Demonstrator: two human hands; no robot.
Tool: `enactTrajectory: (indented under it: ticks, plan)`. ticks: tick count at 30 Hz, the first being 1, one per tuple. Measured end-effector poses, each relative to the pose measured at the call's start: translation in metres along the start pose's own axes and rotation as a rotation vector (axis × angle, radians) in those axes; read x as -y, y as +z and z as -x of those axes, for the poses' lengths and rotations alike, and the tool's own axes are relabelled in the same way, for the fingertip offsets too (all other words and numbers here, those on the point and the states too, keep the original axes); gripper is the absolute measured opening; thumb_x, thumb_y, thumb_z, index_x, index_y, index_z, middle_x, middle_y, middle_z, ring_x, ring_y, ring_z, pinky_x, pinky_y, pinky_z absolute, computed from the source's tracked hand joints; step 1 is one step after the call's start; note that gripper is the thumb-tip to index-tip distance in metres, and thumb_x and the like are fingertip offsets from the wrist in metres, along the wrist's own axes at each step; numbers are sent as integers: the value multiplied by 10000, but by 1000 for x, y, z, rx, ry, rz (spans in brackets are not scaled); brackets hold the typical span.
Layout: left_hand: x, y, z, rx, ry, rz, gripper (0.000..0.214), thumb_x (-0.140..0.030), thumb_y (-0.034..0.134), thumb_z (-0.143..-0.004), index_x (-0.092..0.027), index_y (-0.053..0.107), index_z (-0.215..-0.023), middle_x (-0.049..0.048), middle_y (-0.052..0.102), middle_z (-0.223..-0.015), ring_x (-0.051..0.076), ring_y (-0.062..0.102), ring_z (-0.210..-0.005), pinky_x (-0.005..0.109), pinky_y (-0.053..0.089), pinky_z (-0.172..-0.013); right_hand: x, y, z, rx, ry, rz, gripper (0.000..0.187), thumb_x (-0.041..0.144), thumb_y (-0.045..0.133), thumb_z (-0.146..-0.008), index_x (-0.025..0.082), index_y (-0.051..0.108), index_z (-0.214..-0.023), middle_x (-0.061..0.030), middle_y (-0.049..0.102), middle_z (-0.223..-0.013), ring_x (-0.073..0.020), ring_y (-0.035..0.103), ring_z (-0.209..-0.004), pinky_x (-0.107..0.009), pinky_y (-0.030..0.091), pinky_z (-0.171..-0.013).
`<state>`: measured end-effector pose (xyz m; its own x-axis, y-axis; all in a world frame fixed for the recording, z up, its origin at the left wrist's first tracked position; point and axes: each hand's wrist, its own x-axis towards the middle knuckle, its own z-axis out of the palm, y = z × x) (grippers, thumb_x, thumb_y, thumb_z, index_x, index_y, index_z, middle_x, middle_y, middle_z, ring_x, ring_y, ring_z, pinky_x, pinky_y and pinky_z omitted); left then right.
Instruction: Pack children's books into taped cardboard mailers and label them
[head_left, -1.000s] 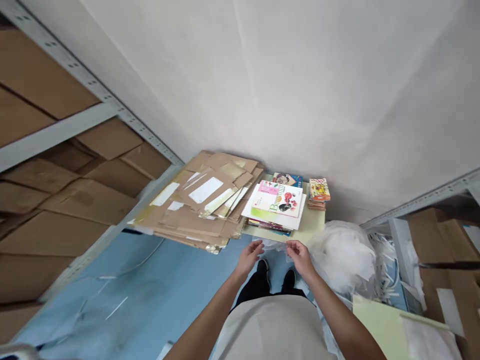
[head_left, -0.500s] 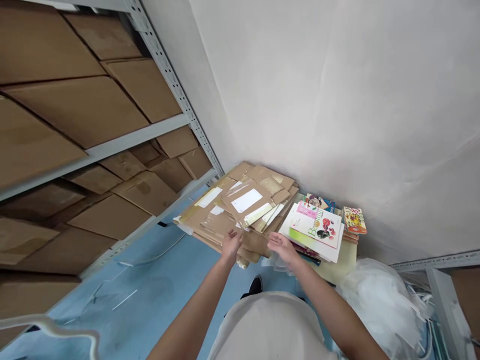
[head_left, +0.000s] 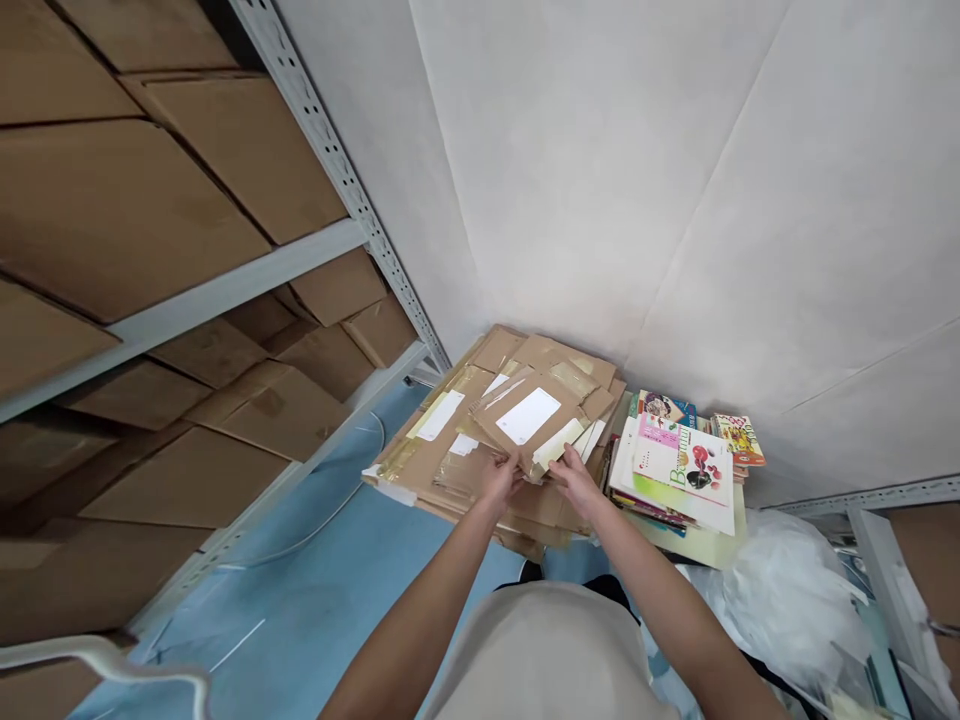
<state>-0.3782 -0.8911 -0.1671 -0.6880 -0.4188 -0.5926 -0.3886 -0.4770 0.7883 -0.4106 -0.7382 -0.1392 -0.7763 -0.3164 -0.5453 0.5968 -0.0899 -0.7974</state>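
A pile of flattened brown cardboard boxes (head_left: 450,455) lies on the blue floor against the white wall. On top sits a folded piece with a white label (head_left: 529,415). My left hand (head_left: 499,477) and my right hand (head_left: 574,475) both rest on the near edge of that top piece, fingers curled over the cardboard. To the right lies a stack of colourful books (head_left: 679,470) on a pale yellow sheet.
A grey metal rack (head_left: 225,290) full of brown cartons fills the left side. A heap of white plastic wrap (head_left: 787,600) lies at the lower right, beside another rack (head_left: 877,540). A white cable (head_left: 330,515) trails over the blue floor.
The view has swung left and nearer to the pile. Both hands moved from the plastic wrap in front of the books to the top cardboard piece and closed on its edge.
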Motion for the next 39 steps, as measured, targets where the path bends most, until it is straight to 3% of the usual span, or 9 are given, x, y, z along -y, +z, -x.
enactTrajectory:
  ticks: [6,11,14,18,21,23,30,36,39]
  plan:
    - [-20,-11,2,-11,20,114,337,-335,755,-634,-218,479,-789,-65,569,-599,89,548,-492,259,475,-601,-10,-8,-3,-97,-8,16,1082,631,760,-619,341,231,-1517,-115,326,-1573,-294,372,-1419,-572,337,-1078]
    - [-28,-39,6,-16,86,156,334,-363,751,-589,-213,524,-782,-44,608,-664,110,568,-552,252,444,-576,-2,-24,-3,-116,5,-63,1029,632,732,-655,390,215,-1511,-92,434,-1514,-262,527,-1305,-497,435,-1023]
    - [-30,-61,11,-3,148,213,366,-402,770,-545,-210,549,-764,-26,621,-665,165,621,-652,278,460,-613,7,-38,3,-139,-103,-54,998,665,704,-664,413,231,-1505,-66,464,-1492,-252,596,-1228,-463,462,-1017]
    - [-33,-84,21,65,181,269,404,-396,815,-497,-200,596,-774,2,680,-720,218,664,-784,322,505,-728,25,-58,18,-236,-306,40,1077,666,728,-632,372,201,-1524,-57,345,-1567,-247,425,-1390,-465,377,-1108]
    - [-35,-89,32,181,144,234,453,-409,845,-489,-195,647,-836,30,718,-796,239,673,-825,333,514,-736,47,-72,33,-315,-415,94,1034,634,752,-620,304,315,-1496,-82,322,-1579,-246,310,-1454,-451,306,-1152]
    - [-37,-84,39,274,112,170,457,-419,851,-502,-195,671,-858,41,721,-819,236,669,-818,324,513,-724,63,-85,46,-346,-460,110,956,603,771,-614,269,422,-1438,-106,418,-1524,-265,368,-1422,-459,330,-1134]
    - [-22,-11,55,594,116,-211,305,-383,827,-582,-201,680,-776,26,673,-764,193,613,-772,287,499,-734,74,-162,131,-532,-566,57,530,529,771,-649,207,662,-1056,-85,745,-1036,-277,668,-1006,-429,503,-907]
    - [20,94,86,815,114,-461,198,-281,796,-598,-199,692,-745,33,673,-764,195,598,-740,285,488,-709,24,-246,236,-850,-530,-51,472,531,792,-608,215,658,-932,-63,747,-999,-266,653,-980,-391,511,-844]
    - [47,155,119,917,237,-601,148,-223,766,-599,-217,714,-737,53,681,-843,238,606,-878,320,489,-823,-12,-284,296,-1011,-499,-195,506,554,806,-570,235,652,-932,-53,743,-1030,-265,645,-995,-380,524,-811]
